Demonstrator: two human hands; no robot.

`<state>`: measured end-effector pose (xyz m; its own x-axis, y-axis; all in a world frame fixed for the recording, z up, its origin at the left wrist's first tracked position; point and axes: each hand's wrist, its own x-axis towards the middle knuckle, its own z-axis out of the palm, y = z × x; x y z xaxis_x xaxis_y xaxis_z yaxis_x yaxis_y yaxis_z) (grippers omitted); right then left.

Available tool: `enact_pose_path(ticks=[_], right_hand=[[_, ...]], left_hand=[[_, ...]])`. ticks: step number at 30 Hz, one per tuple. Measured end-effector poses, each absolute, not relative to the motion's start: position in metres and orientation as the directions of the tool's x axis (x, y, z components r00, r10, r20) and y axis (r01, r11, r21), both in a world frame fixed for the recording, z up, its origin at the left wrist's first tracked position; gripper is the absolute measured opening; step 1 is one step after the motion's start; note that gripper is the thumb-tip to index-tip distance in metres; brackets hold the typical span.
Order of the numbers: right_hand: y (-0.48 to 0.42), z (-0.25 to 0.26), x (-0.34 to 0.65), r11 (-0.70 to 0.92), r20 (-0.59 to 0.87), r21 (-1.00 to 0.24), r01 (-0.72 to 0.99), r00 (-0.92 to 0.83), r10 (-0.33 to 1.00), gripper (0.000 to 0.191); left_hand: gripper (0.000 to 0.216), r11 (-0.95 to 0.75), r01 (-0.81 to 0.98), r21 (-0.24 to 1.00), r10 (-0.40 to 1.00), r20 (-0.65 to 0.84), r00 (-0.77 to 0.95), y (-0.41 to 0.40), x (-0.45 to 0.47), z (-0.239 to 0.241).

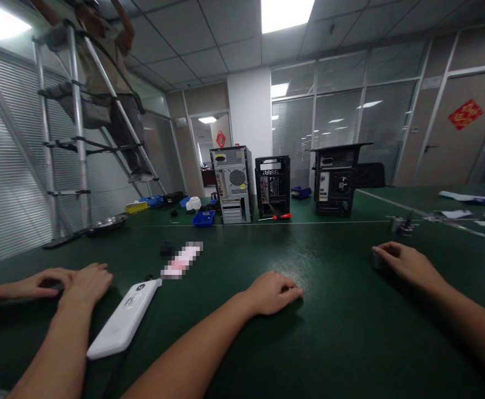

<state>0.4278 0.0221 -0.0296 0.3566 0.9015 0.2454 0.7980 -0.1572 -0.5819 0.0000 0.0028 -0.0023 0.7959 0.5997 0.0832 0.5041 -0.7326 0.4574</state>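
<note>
The person's right hand [406, 265] pinches a small grey piece [377, 259] at the tabletop [329, 343]; the left hand [269, 295] rests curled, its grip impossible to tell. Beyond and left of both hands sit a blue tray [204, 220] and a metal bowl [107, 224], contents unclear; a computer case [334, 185] stands beyond, between them.

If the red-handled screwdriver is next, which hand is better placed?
Likely the left hand, lying almost straight in front of the screwdriver; the right hand is farther to the side and touches a small grey object.
</note>
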Motion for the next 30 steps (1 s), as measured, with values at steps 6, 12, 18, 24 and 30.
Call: enact_pose_path(ticks=[6,12,18,24,30], right_hand=[[0.025,-0.042,0.431,0.028,0.332,-0.534,0.845,0.180,0.926,0.046],[0.019,-0.032,0.421,0.013,0.248,-0.589,0.808,0.165,0.954,0.046],[0.001,-0.004,0.351,0.335,0.416,-0.523,0.784,-0.108,0.903,0.045],[-0.029,0.010,0.269,0.599,0.387,-0.260,0.757,-0.487,0.783,0.040],[-0.042,-0.001,0.232,0.735,0.359,-0.158,0.660,-0.655,0.665,0.035]], left_hand=[[0.040,-0.744,0.488,0.456,0.588,0.100,0.803,0.004,-0.001,-0.004],[0.040,-0.743,0.481,0.465,0.586,0.105,0.803,0.003,-0.001,-0.003],[0.041,-0.731,0.503,0.460,0.601,0.085,0.795,0.001,0.000,0.001],[0.041,-0.708,0.522,0.476,0.632,0.098,0.769,0.001,0.002,-0.001],[0.037,-0.728,0.526,0.439,0.624,0.106,0.774,0.003,0.003,-0.004]])
